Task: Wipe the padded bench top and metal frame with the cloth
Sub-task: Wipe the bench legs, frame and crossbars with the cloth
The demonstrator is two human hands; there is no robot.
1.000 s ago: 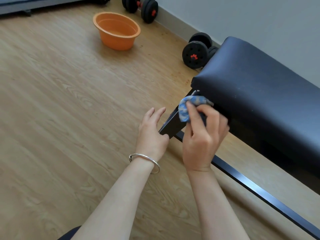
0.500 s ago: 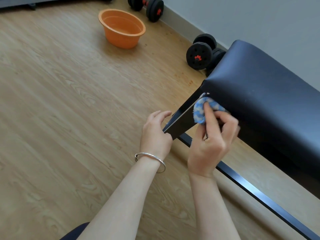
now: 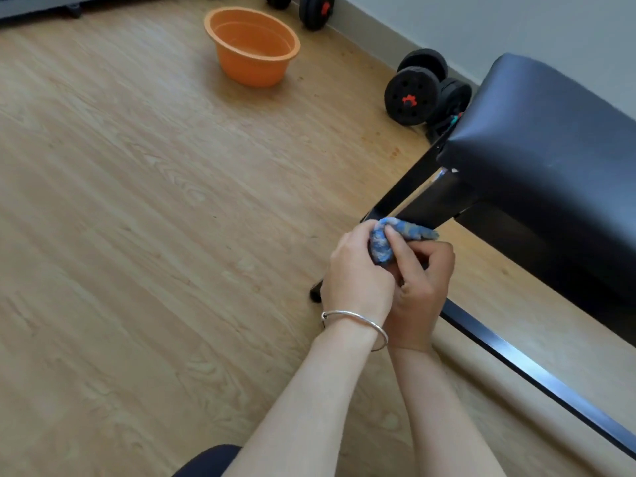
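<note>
Orange basin on wood floor; dumbbells by wall, seemingly black.

Bare forearms, no sleeves. Thin silver bangle on left wrist. Dark navy trouser knee at 6 o'clock edge.

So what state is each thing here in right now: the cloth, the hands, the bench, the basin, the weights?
Cloth: bunched, held by both hands against the metal leg.
Left hand: closed on the cloth; bracelet on its wrist.
Right hand: fingers curled on the cloth.
Metal leg: slanted, cloth pressed near its lower part.
Padded bench top: bare, untouched.
Orange basin: upright on the floor; contents unclear.
Dumbbells: lying by the wall.
</note>
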